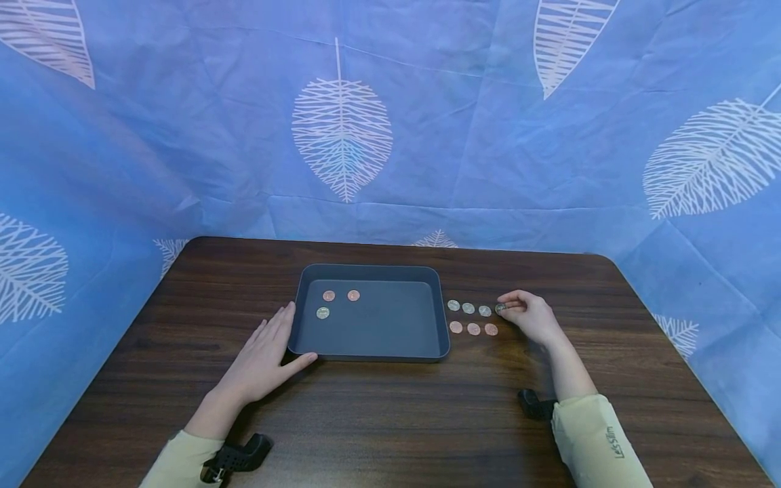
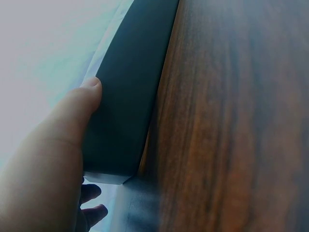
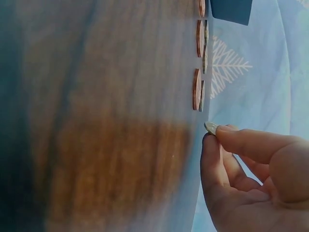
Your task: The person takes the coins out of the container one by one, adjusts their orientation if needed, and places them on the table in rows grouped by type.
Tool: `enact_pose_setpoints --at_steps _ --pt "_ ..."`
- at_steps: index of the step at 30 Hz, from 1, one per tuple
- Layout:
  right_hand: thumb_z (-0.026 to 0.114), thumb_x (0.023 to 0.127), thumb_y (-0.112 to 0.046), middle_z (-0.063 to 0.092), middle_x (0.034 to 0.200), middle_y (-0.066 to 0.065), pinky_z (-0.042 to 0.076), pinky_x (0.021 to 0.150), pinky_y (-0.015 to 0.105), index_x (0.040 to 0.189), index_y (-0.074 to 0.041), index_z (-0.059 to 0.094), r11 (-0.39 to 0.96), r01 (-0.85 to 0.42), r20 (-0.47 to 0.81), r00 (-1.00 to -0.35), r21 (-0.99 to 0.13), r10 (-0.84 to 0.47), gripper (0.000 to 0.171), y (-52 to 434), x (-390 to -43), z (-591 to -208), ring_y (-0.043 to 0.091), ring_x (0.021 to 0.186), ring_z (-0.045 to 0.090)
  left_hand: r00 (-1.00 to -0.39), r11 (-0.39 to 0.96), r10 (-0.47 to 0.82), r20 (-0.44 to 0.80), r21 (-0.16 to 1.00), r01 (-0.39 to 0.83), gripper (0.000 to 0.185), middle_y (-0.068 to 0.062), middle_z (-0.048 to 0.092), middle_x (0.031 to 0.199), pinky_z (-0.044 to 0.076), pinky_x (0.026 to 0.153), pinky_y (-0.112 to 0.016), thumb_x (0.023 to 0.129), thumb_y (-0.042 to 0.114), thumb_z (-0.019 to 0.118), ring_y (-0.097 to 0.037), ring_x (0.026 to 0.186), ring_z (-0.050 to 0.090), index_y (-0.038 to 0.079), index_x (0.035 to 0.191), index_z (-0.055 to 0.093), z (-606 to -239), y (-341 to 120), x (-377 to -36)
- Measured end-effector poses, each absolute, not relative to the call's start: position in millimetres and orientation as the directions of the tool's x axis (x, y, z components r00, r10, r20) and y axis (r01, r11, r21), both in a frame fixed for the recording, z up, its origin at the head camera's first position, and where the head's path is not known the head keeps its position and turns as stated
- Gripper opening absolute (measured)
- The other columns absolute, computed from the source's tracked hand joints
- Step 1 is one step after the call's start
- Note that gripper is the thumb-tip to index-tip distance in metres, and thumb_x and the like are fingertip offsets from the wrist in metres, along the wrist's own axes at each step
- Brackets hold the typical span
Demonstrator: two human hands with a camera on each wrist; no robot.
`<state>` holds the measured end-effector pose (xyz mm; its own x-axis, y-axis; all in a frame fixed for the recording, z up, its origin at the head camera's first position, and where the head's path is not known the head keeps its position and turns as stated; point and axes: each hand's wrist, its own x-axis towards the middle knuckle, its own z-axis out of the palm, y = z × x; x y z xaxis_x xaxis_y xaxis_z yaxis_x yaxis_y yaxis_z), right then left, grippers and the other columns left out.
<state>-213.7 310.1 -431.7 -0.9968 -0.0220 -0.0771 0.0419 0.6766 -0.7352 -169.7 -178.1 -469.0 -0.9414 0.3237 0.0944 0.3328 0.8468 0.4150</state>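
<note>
A blue cloth (image 1: 488, 135) printed with white leaves hangs behind and to both sides of a dark wooden bench (image 1: 390, 420), which fills the lower half of the head view. On the bench sits a dark grey rectangular tray (image 1: 372, 339) with low walls, a little left of centre. The left hand (image 1: 265, 356) lies flat against the tray's left wall with fingers straight and the thumb stretched along the near wall; the left wrist view shows the thumb pressed on the outside of that wall, so this grip is open and only touching. The right hand (image 1: 531, 315) rests on the bench well to the right of the tray, its thumb and forefinger pinching a silver coin (image 1: 500, 308) just above the wood; the right wrist view shows the coin (image 3: 211, 127) edge-on at the fingertips, so this grip is closed on the coin. Between that hand and the tray lie 2 short rows: 3 silver coins (image 1: 468, 308) in the far row and 3 copper coins (image 1: 473, 329) in the near row, flat on the bench and apart from each other. Inside the tray, near its far left corner, lie 2 copper coins (image 1: 341, 295) side by side and 1 pale coin (image 1: 323, 312) just in front of them. Both forearms wear pale yellow sleeves (image 1: 601, 440) with dark straps at the wrists.
</note>
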Motion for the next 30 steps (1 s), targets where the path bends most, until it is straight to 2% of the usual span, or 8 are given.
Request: enact_pose_setpoints --at_steps 14,23,30 --pt "0.061 0.091 -0.002 0.063 0.107 0.020 0.051 0.076 0.039 0.121 0.005 0.058 0.707 0.069 -0.110 -0.994 -0.704 -0.012 0.031 311.0 -214.4 -433.2 0.034 0.099 0.059 -0.940 0.841 0.328 0.092 0.426 0.335 0.105 -0.015 0.014 0.158 0.015 0.112 -0.056 0.084 0.073 0.047 -0.033 0.143 0.016 0.005 0.154 0.006 -468.9 -178.2 -170.3" --pt "0.061 0.090 -0.001 0.063 0.102 0.018 0.050 0.074 0.042 0.118 0.004 0.060 0.771 0.041 -0.079 -0.997 -0.636 -0.012 0.028 311.2 -216.5 -436.3 0.032 0.095 0.060 -0.940 0.840 0.326 0.104 0.425 0.338 0.105 -0.016 0.015 0.158 0.016 0.112 -0.056 0.084 0.073 0.047 -0.034 0.143 0.017 0.004 0.154 0.008 -468.5 -178.2 -170.1" --pt "0.061 0.090 0.001 0.061 0.100 0.018 0.048 0.070 0.040 0.116 0.004 0.061 0.782 0.034 -0.065 -0.998 -0.623 -0.008 0.026 310.4 -215.9 -437.3 0.030 0.090 0.058 -0.941 0.843 0.325 0.094 0.421 0.333 0.104 -0.015 0.014 0.158 0.015 0.112 -0.055 0.085 0.072 0.047 -0.034 0.143 0.016 0.004 0.154 0.008 -468.3 -177.6 -169.9"
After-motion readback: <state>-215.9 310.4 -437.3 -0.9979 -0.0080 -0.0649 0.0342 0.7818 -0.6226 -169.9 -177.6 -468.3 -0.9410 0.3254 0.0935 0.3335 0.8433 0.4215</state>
